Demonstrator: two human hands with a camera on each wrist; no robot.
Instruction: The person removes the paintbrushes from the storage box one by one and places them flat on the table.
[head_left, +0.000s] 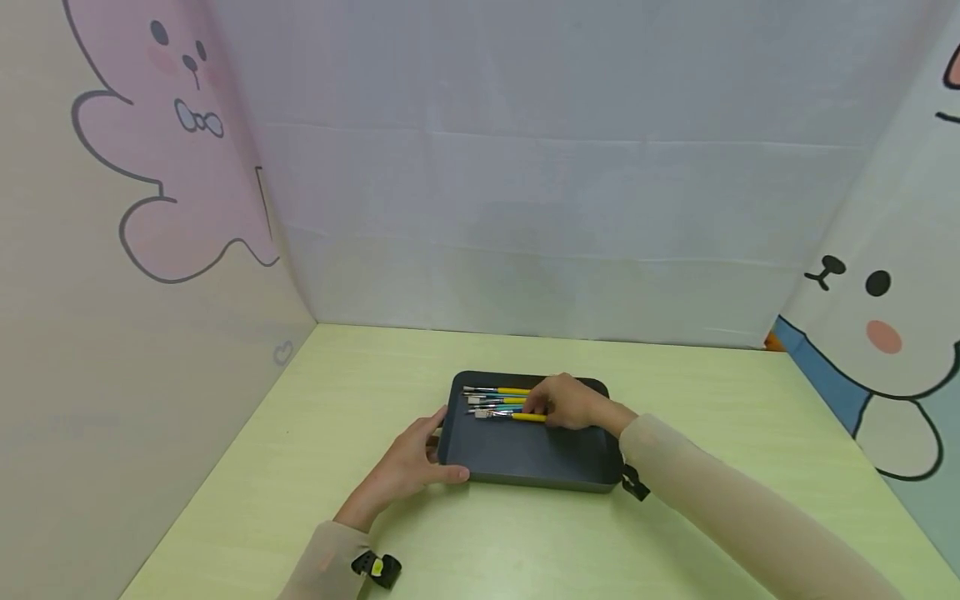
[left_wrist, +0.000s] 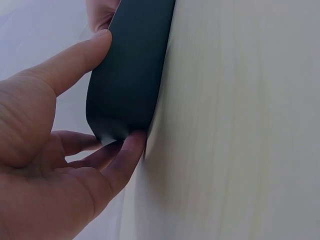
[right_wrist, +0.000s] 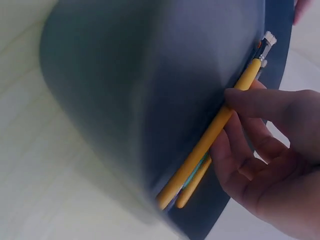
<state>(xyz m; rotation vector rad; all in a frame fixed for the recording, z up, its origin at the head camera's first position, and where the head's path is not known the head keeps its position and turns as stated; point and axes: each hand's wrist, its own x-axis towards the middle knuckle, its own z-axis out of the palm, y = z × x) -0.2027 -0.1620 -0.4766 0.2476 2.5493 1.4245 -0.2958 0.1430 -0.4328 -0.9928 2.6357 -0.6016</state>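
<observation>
Left hand (head_left: 411, 457) curls round the tray (head_left: 525, 454) at 8 o'clock, right hand (head_left: 573, 402) pinches a brush (right_wrist: 197, 151) beside other brushes (head_left: 514, 401) inside, towards 11; a light, level pinch should disturb them least

Head view facing forward and down from above, well back from the dark tray (head_left: 525, 450), left wrist view sideways, close at the tray wall (left_wrist: 131, 65), right wrist view close on brushes (right_wrist: 197, 150), brushes shared with head view.
</observation>
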